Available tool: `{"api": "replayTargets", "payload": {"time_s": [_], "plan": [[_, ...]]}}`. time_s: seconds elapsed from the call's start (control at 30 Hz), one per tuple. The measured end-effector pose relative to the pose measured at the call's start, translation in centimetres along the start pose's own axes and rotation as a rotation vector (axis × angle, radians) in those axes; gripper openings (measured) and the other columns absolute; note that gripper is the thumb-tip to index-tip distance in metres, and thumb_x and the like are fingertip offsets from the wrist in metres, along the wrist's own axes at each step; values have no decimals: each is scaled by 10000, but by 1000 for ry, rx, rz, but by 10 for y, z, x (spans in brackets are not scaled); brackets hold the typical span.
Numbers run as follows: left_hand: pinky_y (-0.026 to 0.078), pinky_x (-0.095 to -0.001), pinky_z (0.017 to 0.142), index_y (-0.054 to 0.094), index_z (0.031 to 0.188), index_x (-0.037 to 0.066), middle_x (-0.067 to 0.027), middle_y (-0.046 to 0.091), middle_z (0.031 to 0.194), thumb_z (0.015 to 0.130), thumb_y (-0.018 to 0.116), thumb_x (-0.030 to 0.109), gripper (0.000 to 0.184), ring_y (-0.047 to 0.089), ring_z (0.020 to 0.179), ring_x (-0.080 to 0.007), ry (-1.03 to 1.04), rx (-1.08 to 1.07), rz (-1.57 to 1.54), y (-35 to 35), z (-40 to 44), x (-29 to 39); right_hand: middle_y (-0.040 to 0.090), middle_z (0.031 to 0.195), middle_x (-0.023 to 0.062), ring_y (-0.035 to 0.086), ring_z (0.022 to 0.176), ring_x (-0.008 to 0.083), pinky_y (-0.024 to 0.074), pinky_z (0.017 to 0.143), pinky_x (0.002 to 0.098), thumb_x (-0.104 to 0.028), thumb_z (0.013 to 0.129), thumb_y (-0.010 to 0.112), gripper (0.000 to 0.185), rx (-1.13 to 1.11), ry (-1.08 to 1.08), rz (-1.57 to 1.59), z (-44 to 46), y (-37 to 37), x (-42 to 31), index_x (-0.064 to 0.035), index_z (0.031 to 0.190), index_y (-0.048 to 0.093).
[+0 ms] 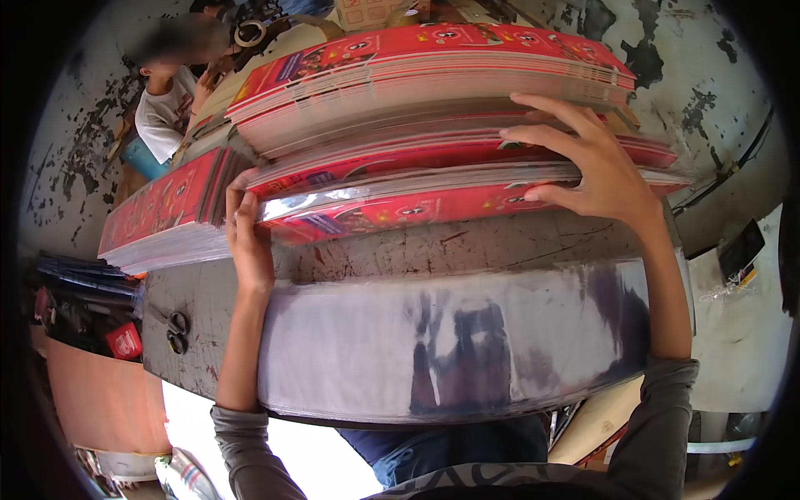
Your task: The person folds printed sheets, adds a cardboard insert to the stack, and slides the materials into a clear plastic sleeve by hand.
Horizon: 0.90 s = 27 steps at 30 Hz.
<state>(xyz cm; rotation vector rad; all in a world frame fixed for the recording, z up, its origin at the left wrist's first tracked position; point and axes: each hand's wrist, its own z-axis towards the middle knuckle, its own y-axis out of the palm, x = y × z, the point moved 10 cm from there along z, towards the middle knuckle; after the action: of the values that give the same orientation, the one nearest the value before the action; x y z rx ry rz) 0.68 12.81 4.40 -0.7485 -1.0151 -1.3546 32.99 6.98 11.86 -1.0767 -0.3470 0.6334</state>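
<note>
Near the middle of the table, a tilted stack of red printed cards (pixel 433 206) stands between my hands, its edges slightly blurred. My left hand (pixel 247 237) is closed around the left end of this stack, with the fingers bent over its edge. Toward the right end, my right hand (pixel 596 167) is open, fingers spread over the top and the thumb against the front face. Just behind rises a taller pile of red cards (pixel 367 92). Close to my body lies a long stack of clear, glossy plastic sheets (pixel 358 342), between my forearms.
Another pile of red cards (pixel 167 208) sits at the left, beside my left hand. Black-handled scissors (pixel 177 332) lie on the scratched table (pixel 204 287). A person in a white shirt (pixel 167 112) is at the back left, near a roll of tape (pixel 250 33).
</note>
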Motion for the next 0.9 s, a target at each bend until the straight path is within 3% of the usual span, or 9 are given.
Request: {"api": "replayTargets", "payload": {"time_s": [0.13, 0.2, 0.27, 0.37, 0.47, 0.53, 0.63, 0.73, 0.9], "plan": [[389, -258, 816, 456, 1168, 49, -26, 517, 1021, 921, 437, 349, 389, 480, 938, -108, -29, 26, 97, -14, 2, -8, 467, 1289, 75, 461, 1123, 261, 349, 934, 383, -207, 651, 719, 585, -2, 163, 89, 1, 4, 13, -150, 1203, 534], [387, -265, 849, 476, 1140, 60, -32, 516, 1054, 931, 427, 393, 396, 483, 979, -121, -52, 49, 173, -17, 1, -13, 494, 1259, 84, 483, 1095, 265, 354, 926, 383, -215, 658, 712, 605, 55, 69, -76, 3, 8, 5, -149, 1225, 512], [385, -246, 813, 483, 1126, 61, -11, 509, 996, 931, 430, 398, 393, 473, 920, -100, -36, 46, 127, -14, 3, -15, 521, 1229, 94, 505, 1066, 270, 358, 918, 382, -223, 665, 705, 625, 104, -22, -236, 3, 8, -4, -147, 1247, 490], [386, -239, 795, 486, 1114, 61, -2, 509, 957, 927, 443, 397, 387, 471, 876, -90, -30, 18, 91, -12, 3, -18, 620, 985, 86, 539, 944, 247, 393, 841, 374, -314, 714, 680, 566, 197, -52, -268, 3, -1, -6, -144, 1223, 499], [390, -262, 829, 477, 1117, 58, -26, 520, 993, 922, 463, 386, 382, 486, 903, -110, -55, -32, 112, -14, 5, -21, 560, 1122, 128, 540, 971, 284, 372, 884, 362, -328, 740, 663, 572, 32, 236, 25, 4, 9, 22, -129, 1244, 480], [390, -279, 854, 470, 1126, 78, -38, 514, 1047, 916, 481, 374, 363, 485, 943, -126, -58, -41, 105, -15, 6, -26, 547, 1096, 130, 524, 950, 276, 389, 839, 357, -379, 767, 635, 548, -226, 347, -13, 1, 28, 30, -117, 1223, 483], [328, -340, 974, 421, 1248, 60, -81, 476, 1208, 919, 407, 458, 516, 438, 1137, -179, -57, -50, 139, -12, 5, -23, 556, 1058, 126, 525, 903, 270, 393, 808, 352, -409, 754, 636, 568, -15, 131, -196, 4, 17, 17, -107, 1210, 484], [284, -370, 1005, 385, 1289, 73, -89, 445, 1258, 912, 324, 536, 600, 404, 1183, -213, -131, -87, -150, -5, 5, -24, 577, 1046, 134, 547, 948, 286, 387, 829, 395, -455, 745, 632, 599, -20, 121, -108, 1, 9, 18, -70, 1183, 494], [223, -393, 1040, 294, 1360, 96, -93, 379, 1334, 898, 250, 590, 678, 338, 1244, -240, -130, -179, -283, 6, 4, -17, 547, 1110, 147, 505, 1029, 307, 363, 889, 396, -411, 731, 657, 621, -121, 252, -125, -17, 3, 48, -80, 1218, 461]]}}
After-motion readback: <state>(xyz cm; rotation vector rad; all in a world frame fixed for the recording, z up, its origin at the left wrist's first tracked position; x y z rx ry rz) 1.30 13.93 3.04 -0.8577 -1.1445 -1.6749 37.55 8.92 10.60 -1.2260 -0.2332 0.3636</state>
